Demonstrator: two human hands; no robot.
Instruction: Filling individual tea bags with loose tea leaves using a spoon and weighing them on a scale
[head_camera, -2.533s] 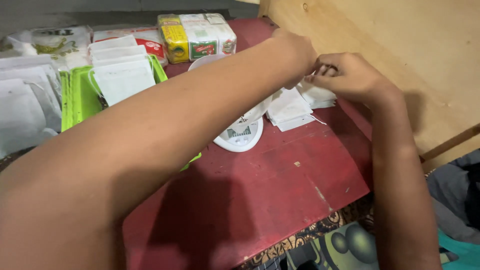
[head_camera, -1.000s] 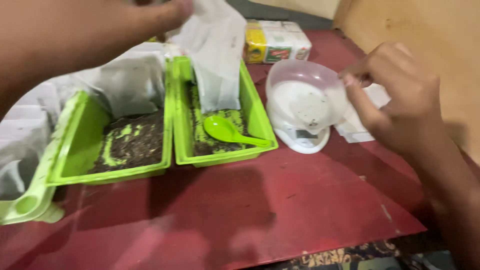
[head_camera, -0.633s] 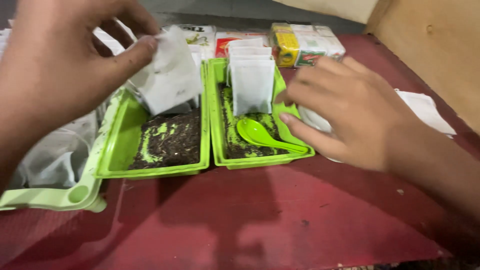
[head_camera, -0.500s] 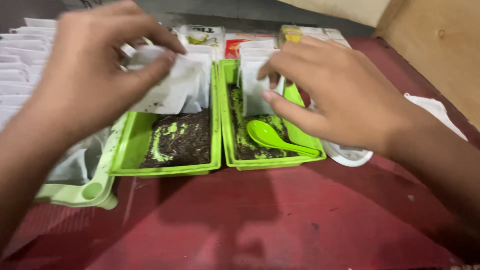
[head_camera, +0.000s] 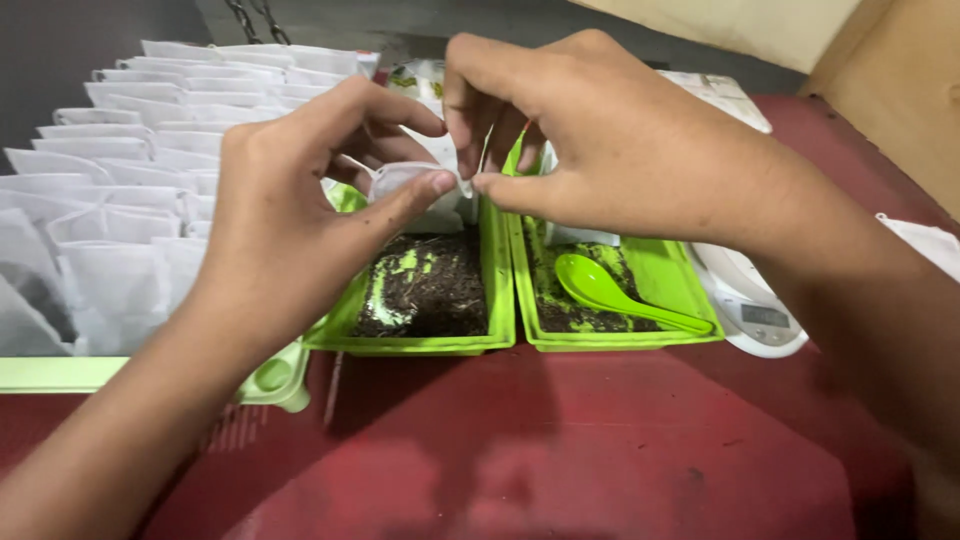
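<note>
Both hands meet over the left green tray (head_camera: 425, 345), your landmark here. Your left hand (head_camera: 290, 215) pinches one edge of a small white paper sachet (head_camera: 420, 190) between thumb and forefinger; your right hand (head_camera: 610, 150) pinches the opposite edge, the fingertips (head_camera: 490, 183) of the two hands almost touching. Both hands are thus closed on the sachet, which hangs just above the far end of this tray, over the dark loose material (head_camera: 430, 290) inside it.

To open the mouth cleanly, judge the grip by the paper. Hold only the top lip, one layer per hand, and draw the layers apart gently; the paper looks thin and would likely tear or crumple under a hard pull. Keep the sachet over the tray so anything that falls lands in it and not on the red table (head_camera: 560, 450) on the near side.

Right of this tray, touching it, stands a second green tray (head_camera: 690, 335) with more dark material and a green spoon (head_camera: 620, 295) lying in it, handle pointing right. Beyond that tray, further right, sits a white scale (head_camera: 760, 315), partly hidden by your right wrist. Left of the landmark tray stand rows of upright white sachets (head_camera: 120, 200); whether they are filled cannot be told.
</note>
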